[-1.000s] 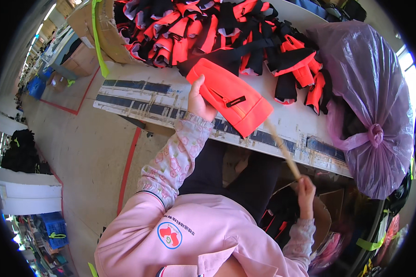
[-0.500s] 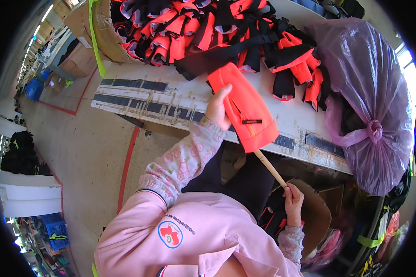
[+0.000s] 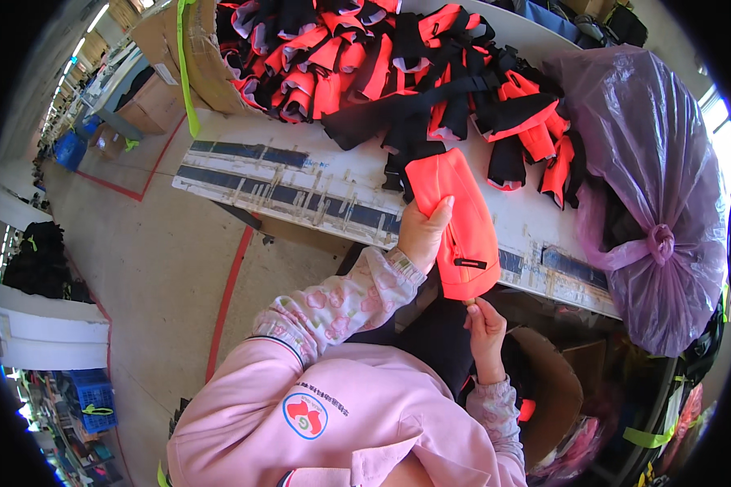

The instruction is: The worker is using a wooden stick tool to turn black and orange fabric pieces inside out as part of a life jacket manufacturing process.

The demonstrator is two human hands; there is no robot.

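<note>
A bright orange pouch [image 3: 469, 223] with a dark tab [image 3: 470, 263] near its lower end slants across the table's [image 3: 357, 174] front edge, its underside hidden. The left hand's [image 3: 422, 233] grip is closed around its left edge; the right hand's [image 3: 486, 331] pinches what seems a tan tip [image 3: 469, 301], mostly covered, at the bottom.

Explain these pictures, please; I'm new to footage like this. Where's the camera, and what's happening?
There's no machine, just a person's bare hands. A wide fisheye camera on their head looks down, so straight edges bend. The left hand grips a bright orange zippered pouch. The right hand pinches a tan stick at its lower end; little of the stick shows. On the white table lies a pile of orange-and-black pieces, with a cardboard box left and a knotted purple bag right.
</note>
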